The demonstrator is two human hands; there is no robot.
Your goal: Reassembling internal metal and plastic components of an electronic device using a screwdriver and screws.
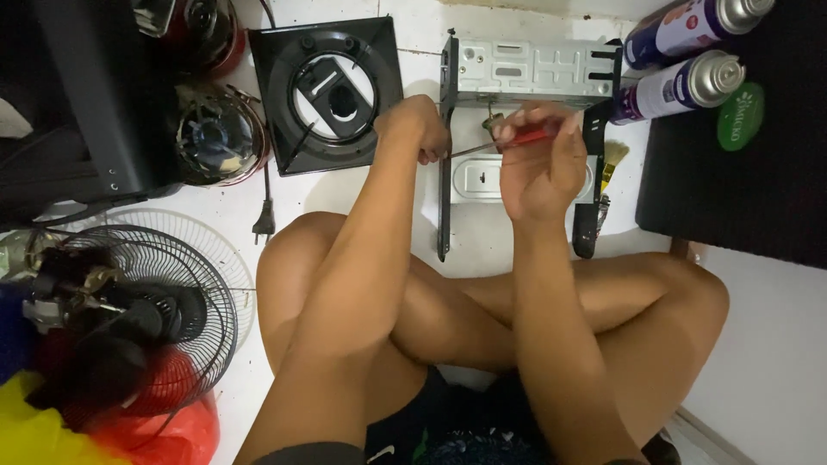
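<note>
- We're seated cross-legged on the white floor, w/ the metal chassis (525,73) lying just ahead of our knees, its black side rails running toward us.
- Right hand (543,164) is curled round the red-handled screwdriver (508,142): fingers pressed together on the red handle, thumb side up.
- Screwdriver's long axis runs approx. left-right across the chassis opening; the thin shaft points left, toward our left hand (418,125).
- Left hand is closed in a fist at the shaft's tip end, right by the chassis's left rail; can't tell if it pinches the tip or a small part, as the fingers hide it.
- Key relation: tip end lies left of the right-hand grip, so the left hand is nearer the working point; right hand is nearer the handle.
- Round about: two spray cans (680,86) right of the chassis, black square fan base (327,90) to the left, wire fan grille (164,301) by our left knee.
</note>
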